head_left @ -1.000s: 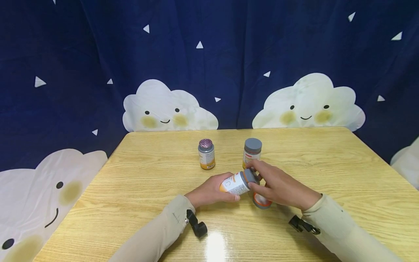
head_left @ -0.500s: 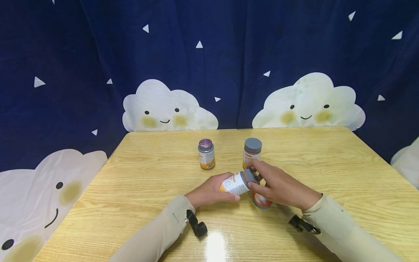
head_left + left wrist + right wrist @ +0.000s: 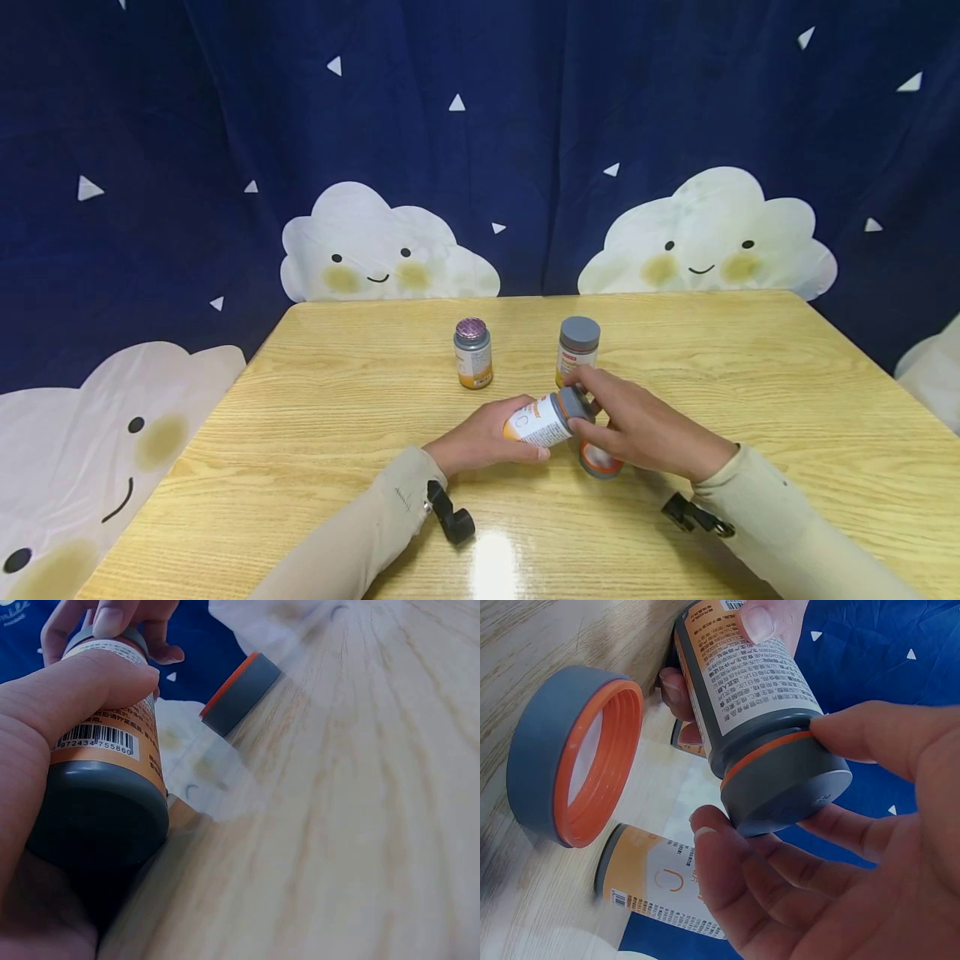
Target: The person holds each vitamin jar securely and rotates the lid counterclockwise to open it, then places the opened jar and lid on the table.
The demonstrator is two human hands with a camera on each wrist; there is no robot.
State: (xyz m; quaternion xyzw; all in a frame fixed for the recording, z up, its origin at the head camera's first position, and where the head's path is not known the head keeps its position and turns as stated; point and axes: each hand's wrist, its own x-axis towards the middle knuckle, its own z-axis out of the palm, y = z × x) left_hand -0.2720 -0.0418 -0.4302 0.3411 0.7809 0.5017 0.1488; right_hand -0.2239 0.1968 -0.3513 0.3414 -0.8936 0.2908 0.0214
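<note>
My left hand grips the lower body of a supplement bottle, which is tilted with its capped end toward the right. Its label is white and orange, and in the left wrist view the grey base faces the camera. The fingers and thumb of my right hand pinch the grey screw cap at the bottle's top; an orange ring shows along the cap's edge. Just below, a loose grey cap lies on the table with its orange inside facing up, partly under my right hand in the head view.
An uncapped bottle with a pinkish foil seal stands behind my left hand. A capped bottle stands behind my right hand, its lower part partly hidden. The wooden table reaches back to a dark blue curtain with clouds.
</note>
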